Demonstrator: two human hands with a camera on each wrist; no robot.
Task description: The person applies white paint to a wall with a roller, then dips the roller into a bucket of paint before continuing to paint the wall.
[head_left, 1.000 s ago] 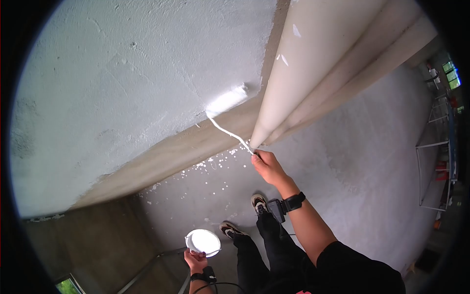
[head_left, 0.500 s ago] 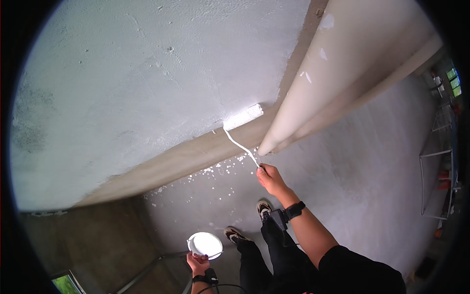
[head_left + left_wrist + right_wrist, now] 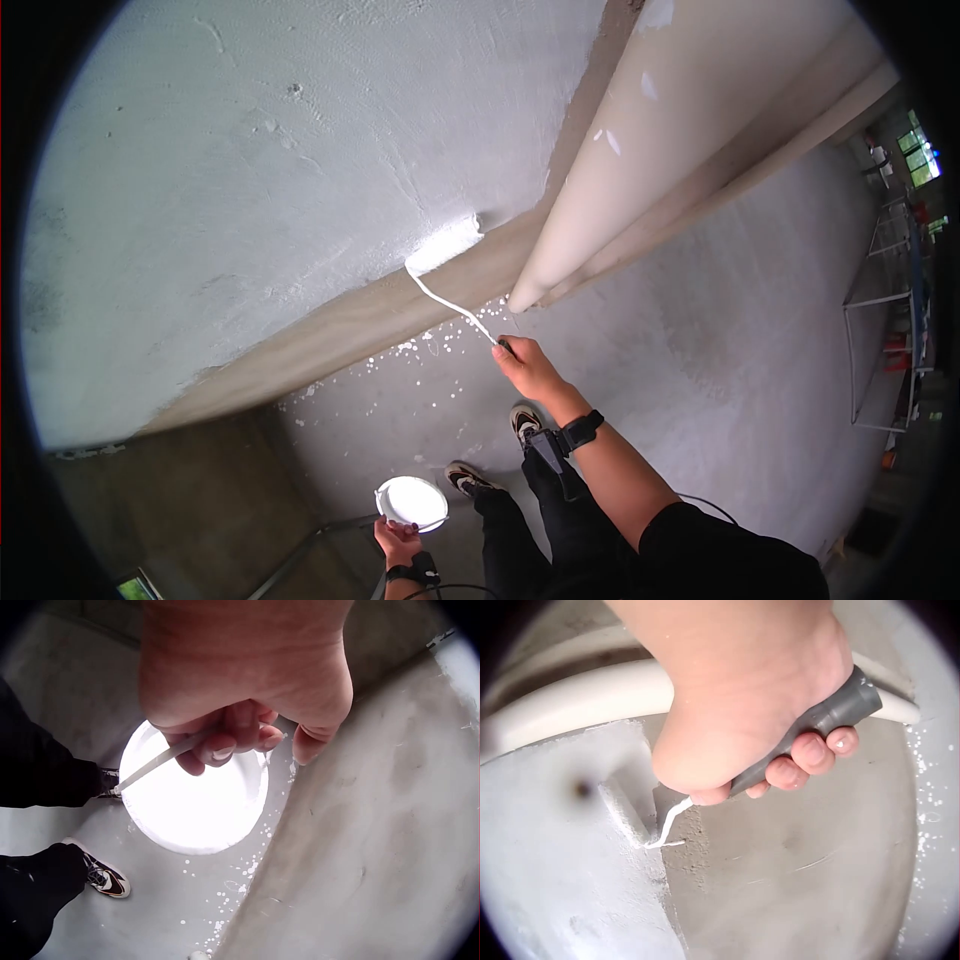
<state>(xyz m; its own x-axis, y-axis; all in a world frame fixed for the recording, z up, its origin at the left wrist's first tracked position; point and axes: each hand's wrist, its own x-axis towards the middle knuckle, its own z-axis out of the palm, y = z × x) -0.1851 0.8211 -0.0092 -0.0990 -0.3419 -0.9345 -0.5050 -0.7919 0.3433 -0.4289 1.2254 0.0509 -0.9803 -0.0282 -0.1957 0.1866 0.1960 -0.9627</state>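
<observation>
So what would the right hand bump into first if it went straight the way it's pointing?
Probably the wall, at its bare strip, left of the pipe in the head view. The right hand holds the roller out ahead; depth is hard to judge.

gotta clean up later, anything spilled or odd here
Yes: white spots, probably dripped paint, stand out on the grey floor by the foot of the wall. The beige pipe also bears odd pale marks.

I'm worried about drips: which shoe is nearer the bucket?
The left shoe: in the head view it shows just beside the bucket, while the right shoe is farther off, nearer the right hand.
</observation>
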